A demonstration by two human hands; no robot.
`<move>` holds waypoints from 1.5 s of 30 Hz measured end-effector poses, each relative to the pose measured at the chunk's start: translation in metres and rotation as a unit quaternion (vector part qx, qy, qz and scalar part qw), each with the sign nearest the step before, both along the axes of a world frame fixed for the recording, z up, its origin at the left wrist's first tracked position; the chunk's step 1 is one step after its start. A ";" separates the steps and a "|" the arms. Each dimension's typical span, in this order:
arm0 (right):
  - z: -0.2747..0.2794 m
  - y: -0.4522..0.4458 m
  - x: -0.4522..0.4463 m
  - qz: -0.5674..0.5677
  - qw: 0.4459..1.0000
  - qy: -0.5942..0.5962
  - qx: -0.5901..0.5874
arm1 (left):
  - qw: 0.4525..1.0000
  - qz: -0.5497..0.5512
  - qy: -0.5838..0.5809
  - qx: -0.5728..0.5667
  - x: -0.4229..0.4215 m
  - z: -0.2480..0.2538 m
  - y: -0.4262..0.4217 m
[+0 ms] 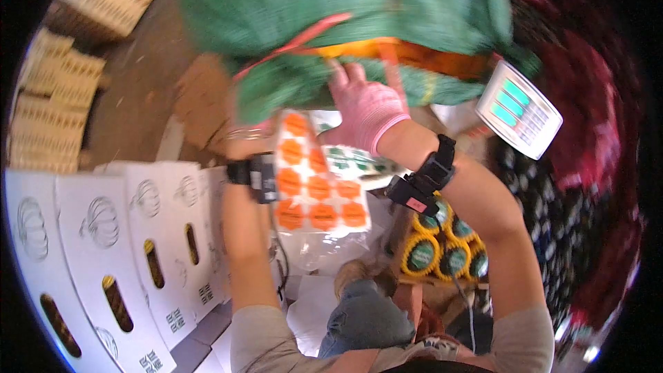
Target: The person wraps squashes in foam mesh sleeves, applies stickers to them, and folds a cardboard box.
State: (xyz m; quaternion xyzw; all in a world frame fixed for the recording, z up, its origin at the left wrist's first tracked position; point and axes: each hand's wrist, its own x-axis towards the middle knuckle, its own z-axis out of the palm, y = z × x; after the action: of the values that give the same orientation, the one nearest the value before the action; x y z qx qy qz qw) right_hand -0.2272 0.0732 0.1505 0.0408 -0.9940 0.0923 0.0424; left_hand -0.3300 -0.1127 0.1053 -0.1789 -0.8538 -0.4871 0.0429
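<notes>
A large green mesh sack [359, 7], smeared by motion, fills the top of the view. Its orange-yellow inner edge [435, 55] shows along a slit, and a red strip [311, 33] crosses it. My right hand [366, 107], in a pink knitted glove, is at the near side of the sack, fingers bent on the fabric just below that edge. My left hand [250, 131] is at the sack's lower left corner, blurred, with its fingers hidden by green fabric. Between my forearms lies a sheet of round orange stickers [319, 186], with green-printed stickers [356, 160] beside it.
A scale display [518, 110] tilts at the right. Below it, a box holds round green fruits in yellow foam nets [449, 249]. White cartons [103, 235] line the left, with cream crates [55, 117] behind. Dark round produce [552, 235] and dark red netting [580, 110] lie right.
</notes>
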 end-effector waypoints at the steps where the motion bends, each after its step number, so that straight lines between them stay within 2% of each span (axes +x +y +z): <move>1: -0.009 -0.014 -0.018 -0.024 0.999 -0.017 0.029 | 0.995 -0.034 -0.038 0.087 0.006 0.008 0.010; 3: -0.019 -0.006 -0.055 -0.055 0.998 -0.012 0.036 | 0.936 -0.084 -0.181 0.292 0.012 0.018 0.026; 4: -0.027 0.012 -0.067 -0.061 0.996 0.055 0.028 | 0.852 -0.087 -0.273 0.437 0.007 0.024 0.030; 5: -0.032 0.034 -0.076 -0.029 0.982 0.184 0.025 | 0.883 -0.091 -0.274 0.370 -0.004 0.016 0.016; 6: -0.036 0.050 -0.083 0.001 0.951 0.309 0.022 | 0.874 -0.091 -0.301 0.371 -0.020 0.007 0.004; 8: -0.002 0.060 -0.075 -0.062 0.962 0.261 -0.052 | 0.848 -0.094 -0.364 0.374 -0.057 -0.020 -0.013; 9: 0.001 0.068 -0.078 -0.048 0.954 0.286 -0.075 | 0.864 -0.014 -0.354 0.359 -0.082 -0.059 -0.017; 10: 0.004 0.078 -0.082 -0.034 0.944 0.314 -0.096 | 0.922 0.011 -0.350 0.164 -0.097 -0.095 -0.029; 11: 0.009 0.087 -0.083 -0.041 0.940 0.288 -0.177 | 0.944 0.036 -0.327 -0.033 -0.110 -0.118 -0.039; 12: 0.012 0.097 -0.082 -0.017 0.937 0.310 -0.161 | 0.922 -0.017 -0.255 -0.292 -0.110 -0.126 -0.043; 13: 0.018 0.106 -0.081 -0.035 0.935 0.281 -0.212 | 0.830 -0.064 -0.162 -0.530 -0.109 -0.135 -0.048; 14: 0.022 0.113 -0.078 -0.055 0.930 0.250 -0.262 | 0.756 -0.097 -0.197 -0.617 -0.107 -0.140 -0.055; 15: 0.021 0.121 -0.078 -0.028 0.910 0.255 -0.326 | 0.671 -0.144 -0.224 -0.692 -0.106 -0.143 -0.061; 16: 0.020 0.132 -0.077 -0.017 0.912 0.247 -0.326 | 0.653 -0.179 -0.259 -0.688 -0.121 -0.182 -0.079; 18: 0.013 0.154 -0.074 0.018 0.909 0.255 -0.329 | 0.787 -0.111 -0.291 -0.533 -0.117 -0.173 -0.080; 20: 0.005 0.161 -0.071 0.060 0.895 0.310 -0.316 | 0.807 -0.096 -0.132 -0.568 -0.123 -0.215 -0.087; 21: 0.003 0.168 -0.069 0.070 0.905 0.323 -0.267 | 0.811 -0.090 -0.051 -0.576 -0.122 -0.223 -0.085; 22: 0.003 0.173 -0.068 0.064 0.909 0.329 -0.249 | 0.792 -0.095 -0.072 -0.599 -0.127 -0.229 -0.085; 25: 0.007 0.173 -0.065 0.003 0.918 0.330 -0.220 | 0.722 -0.123 -0.083 -0.675 -0.137 -0.205 -0.059; 27: 0.013 0.172 -0.066 -0.046 0.919 0.332 -0.207 | 0.732 -0.159 -0.045 -0.661 -0.133 -0.197 -0.044; 28: 0.014 0.173 -0.067 -0.074 0.918 0.332 -0.203 | 0.716 -0.164 -0.045 -0.678 -0.140 -0.229 -0.052; 31: 0.023 0.172 -0.069 -0.137 0.908 0.345 -0.195 | 0.769 -0.172 -0.089 -0.610 -0.130 -0.191 -0.030; 32: 0.025 0.173 -0.070 -0.151 0.904 0.350 -0.196 | 0.742 -0.201 -0.020 -0.639 -0.152 -0.224 -0.049; 33: 0.028 0.173 -0.072 -0.163 0.900 0.354 -0.197 | 0.734 -0.126 -0.038 -0.666 -0.160 -0.229 -0.048; 36: 0.036 0.172 -0.080 -0.176 0.891 0.366 -0.201 | 0.859 -0.026 -0.048 -0.509 -0.152 -0.182 -0.038; 40: 0.050 0.179 -0.083 -0.187 0.883 0.372 -0.217 | 0.877 0.000 -0.031 -0.479 -0.136 -0.084 0.029; 41: 0.059 0.178 -0.082 -0.177 0.878 0.392 -0.208 | 0.898 -0.053 0.033 -0.436 -0.136 -0.066 0.037; 42: 0.069 0.177 -0.081 -0.159 0.873 0.414 -0.204 | 0.873 -0.101 -0.025 -0.477 -0.139 -0.047 0.048; 43: 0.074 0.175 -0.087 -0.131 0.871 0.403 -0.247 | 0.840 -0.113 0.000 -0.531 -0.118 -0.012 0.067; 45: 0.089 0.165 -0.104 -0.103 0.870 0.383 -0.293 | 0.766 -0.120 0.048 -0.629 -0.097 0.021 0.087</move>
State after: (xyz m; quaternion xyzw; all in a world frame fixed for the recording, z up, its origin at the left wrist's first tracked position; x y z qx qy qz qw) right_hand -0.3316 0.2379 0.2398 -0.0445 -0.8255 0.3519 0.4390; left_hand -0.4269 -0.0253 0.1259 -0.2895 -0.9374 0.1677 -0.0969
